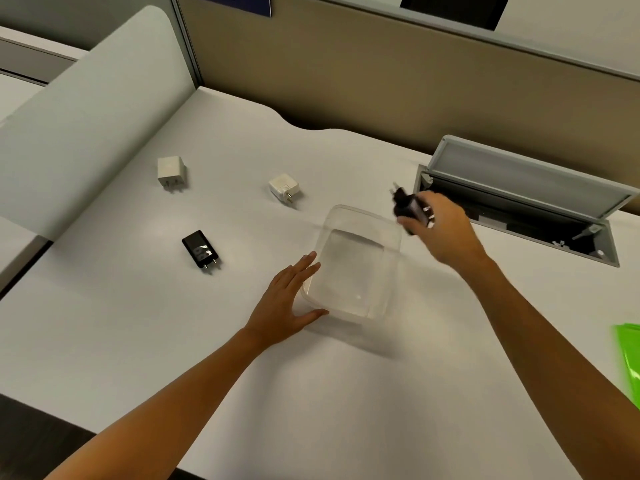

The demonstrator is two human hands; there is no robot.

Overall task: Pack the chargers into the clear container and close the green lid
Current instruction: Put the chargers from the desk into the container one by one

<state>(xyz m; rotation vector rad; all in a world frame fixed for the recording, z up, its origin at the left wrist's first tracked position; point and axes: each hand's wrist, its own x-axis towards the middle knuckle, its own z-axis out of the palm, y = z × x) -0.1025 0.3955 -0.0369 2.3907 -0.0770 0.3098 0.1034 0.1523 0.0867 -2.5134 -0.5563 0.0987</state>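
Observation:
An empty clear container stands on the white desk, lid off. My left hand lies flat against its near-left corner, fingers spread. My right hand grips a black charger just above the container's far-right corner; the hand is blurred. Three more chargers lie on the desk to the left: a black charger, a white cube charger and a white charger with round pins. The green lid shows partly at the right frame edge.
An open cable hatch with a raised flap is sunk into the desk behind my right hand. A beige partition wall closes off the back. A pale divider panel stands along the left side.

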